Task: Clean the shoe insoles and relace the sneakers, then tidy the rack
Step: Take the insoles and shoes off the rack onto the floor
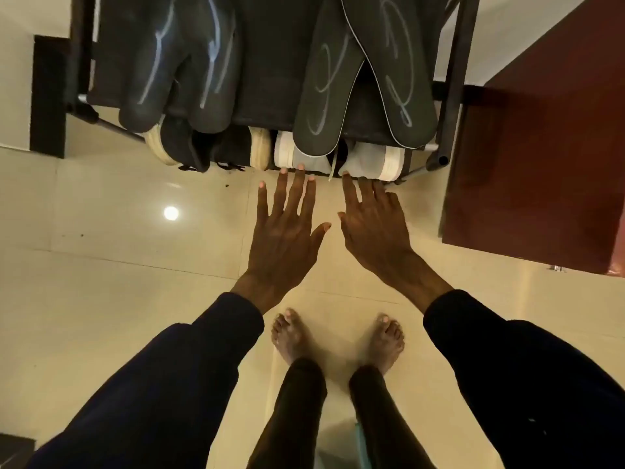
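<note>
I look straight down at a dark metal shoe rack [449, 96]. On its top shelf lie two pairs of dark insoles with pale markings, one pair at the left [179, 69] and one at the right [365, 79]. On a lower shelf stand grey-and-white sneakers [375, 160], and a lace [333, 164] hangs between them. Dark shoes with cream soles [203, 150] stand to their left. My left hand [287, 231] is spread flat, fingertips at the left sneaker's heel. The straight fingers of my right hand [375, 225] reach the right sneaker's heel.
A dark red cabinet [541, 164] stands close to the right of the rack. Cream floor tiles [118, 282] spread out in front, with a lamp's reflection at the left. My bare feet [338, 336] stand just before the rack. A black upright [47, 96] is at the rack's left.
</note>
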### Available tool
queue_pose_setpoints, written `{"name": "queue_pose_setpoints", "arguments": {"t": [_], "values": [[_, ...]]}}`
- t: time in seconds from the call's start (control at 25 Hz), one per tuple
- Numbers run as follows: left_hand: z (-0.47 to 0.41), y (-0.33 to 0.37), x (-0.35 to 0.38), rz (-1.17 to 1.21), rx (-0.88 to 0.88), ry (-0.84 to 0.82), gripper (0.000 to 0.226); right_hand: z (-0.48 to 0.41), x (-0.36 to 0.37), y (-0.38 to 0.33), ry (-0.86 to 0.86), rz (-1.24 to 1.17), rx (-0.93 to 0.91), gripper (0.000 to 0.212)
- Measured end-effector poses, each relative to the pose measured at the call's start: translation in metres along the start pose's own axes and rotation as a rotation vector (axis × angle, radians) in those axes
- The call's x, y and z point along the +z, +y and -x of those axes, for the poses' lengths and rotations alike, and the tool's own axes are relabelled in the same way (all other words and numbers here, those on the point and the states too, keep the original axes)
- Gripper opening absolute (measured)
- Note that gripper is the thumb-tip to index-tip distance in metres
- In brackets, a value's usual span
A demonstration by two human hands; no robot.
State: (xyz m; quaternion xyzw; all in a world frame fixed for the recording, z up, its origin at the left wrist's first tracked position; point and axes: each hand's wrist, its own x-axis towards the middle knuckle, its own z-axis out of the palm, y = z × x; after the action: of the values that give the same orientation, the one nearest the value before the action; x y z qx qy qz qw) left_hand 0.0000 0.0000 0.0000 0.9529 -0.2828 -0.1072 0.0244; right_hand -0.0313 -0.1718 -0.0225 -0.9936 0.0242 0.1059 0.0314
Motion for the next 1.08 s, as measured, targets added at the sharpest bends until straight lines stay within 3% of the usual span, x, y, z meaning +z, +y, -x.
{"name": "queue_pose_setpoints", "arguments": {"t": [0.32,0.44,0.64,0.8,0.84,0.88,1.0,1.08], "values": [[-0.049,-0.007,0.072,-0.209,0.004,0.102,0.076,-0.043,0.03,0.009,-0.025,0.113,0.018,0.08],[-0.067,-0.003,0.08,-0.322,0.047,0.238,0.069,-0.054,0.024,0.006,-0.105,0.162,0.04,0.076],[-0.092,-0.003,0.074,-0.243,-0.01,0.159,0.059,-0.061,0.013,0.005,-0.134,0.13,0.08,0.071],[-0.095,0.013,0.056,0.235,-0.265,0.176,0.049,-0.057,0.005,0.013,-0.075,0.052,0.127,0.063],[-0.084,0.025,0.046,0.306,-0.284,0.108,0.045,-0.055,0.005,0.018,-0.058,0.011,0.133,0.06],[-0.075,0.035,0.037,0.337,-0.265,0.054,0.039,-0.053,0.005,0.022,-0.033,-0.04,0.142,0.057],[-0.049,0.034,0.02,0.107,-0.253,-0.001,0.005,-0.042,0.002,0.022,0.075,-0.235,0.19,0.057],[-0.048,0.024,0.044,0.32,-0.265,0.256,0.027,-0.027,0.006,0.014,0.093,-0.372,0.252,0.055]]}}
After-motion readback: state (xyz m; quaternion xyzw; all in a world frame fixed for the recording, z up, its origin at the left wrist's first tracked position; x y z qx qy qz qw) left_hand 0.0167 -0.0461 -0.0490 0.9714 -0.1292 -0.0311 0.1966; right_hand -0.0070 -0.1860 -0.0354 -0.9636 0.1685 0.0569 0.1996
